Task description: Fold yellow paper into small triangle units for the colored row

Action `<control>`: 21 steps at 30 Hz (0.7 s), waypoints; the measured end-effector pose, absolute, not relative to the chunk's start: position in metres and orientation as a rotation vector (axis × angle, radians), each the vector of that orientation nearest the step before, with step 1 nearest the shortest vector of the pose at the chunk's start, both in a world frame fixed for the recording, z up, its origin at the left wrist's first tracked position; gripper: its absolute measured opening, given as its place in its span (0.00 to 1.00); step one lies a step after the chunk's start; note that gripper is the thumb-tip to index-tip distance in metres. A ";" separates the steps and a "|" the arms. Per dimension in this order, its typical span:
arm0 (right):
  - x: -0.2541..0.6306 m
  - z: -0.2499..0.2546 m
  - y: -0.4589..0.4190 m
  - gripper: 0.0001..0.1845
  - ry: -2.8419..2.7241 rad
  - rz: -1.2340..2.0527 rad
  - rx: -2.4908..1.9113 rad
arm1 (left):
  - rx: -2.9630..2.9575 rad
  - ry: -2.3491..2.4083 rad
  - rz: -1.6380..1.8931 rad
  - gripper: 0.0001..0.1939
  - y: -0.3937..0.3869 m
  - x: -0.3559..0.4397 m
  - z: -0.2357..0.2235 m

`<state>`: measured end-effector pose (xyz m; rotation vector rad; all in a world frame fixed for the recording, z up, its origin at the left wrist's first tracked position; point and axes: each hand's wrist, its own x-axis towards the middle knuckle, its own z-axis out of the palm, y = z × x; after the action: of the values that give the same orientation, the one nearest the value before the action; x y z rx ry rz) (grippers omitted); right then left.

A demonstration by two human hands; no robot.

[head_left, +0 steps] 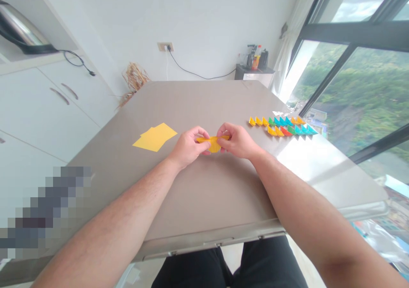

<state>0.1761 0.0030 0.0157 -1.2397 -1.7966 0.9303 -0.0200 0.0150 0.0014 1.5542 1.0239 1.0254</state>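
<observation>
at the far left, a silver and black kettle [25, 26] stands on a ledge above white cupboard doors [41, 92] with curved handles. next, a bundle of dry, straw-coloured stalks [136, 79] sits beyond the edge of a smooth grey-brown table [204, 102]. on the table's left part, flat yellow paper sheets [155, 137] overlap loosely, their corners out of line.

just right of these, the person's left hand [193, 144] pinches one end of a small folded piece of bright yellow paper [214, 145] between thumb and fingers. the folded piece is in front of the person, between both hands: a narrow, nearly level strip of deeper yellow runs along its top, reaching out to either side, while a broader, paler part drops below the middle. much of both ends is covered by fingers, and whether it touches the table cannot be told. the person's right hand [235, 139] grips the opposite end in a like pinch.

farther right, small pointed folded-paper shapes in yellow, orange, green, blue and red [285, 131] stand in two rows, near a large dark-framed window [361, 83].
</observation>
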 end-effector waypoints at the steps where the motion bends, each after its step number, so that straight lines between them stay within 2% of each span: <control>1: 0.175 0.015 0.003 0.07 -1.803 0.915 -1.233 | 1.555 1.016 1.009 0.10 0.014 -0.020 0.002; 7: 0.170 0.008 0.005 0.09 -1.811 0.748 -1.256 | 1.617 1.091 0.998 0.10 0.013 -0.019 0.003; 21: 0.171 0.015 0.006 0.06 -1.551 1.016 -1.319 | 1.555 1.030 1.142 0.10 0.014 -0.017 -0.001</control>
<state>0.1706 0.0056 0.0149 -1.3194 -1.5507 1.0157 -0.0167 0.0138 -0.0007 1.5546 1.0300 1.1424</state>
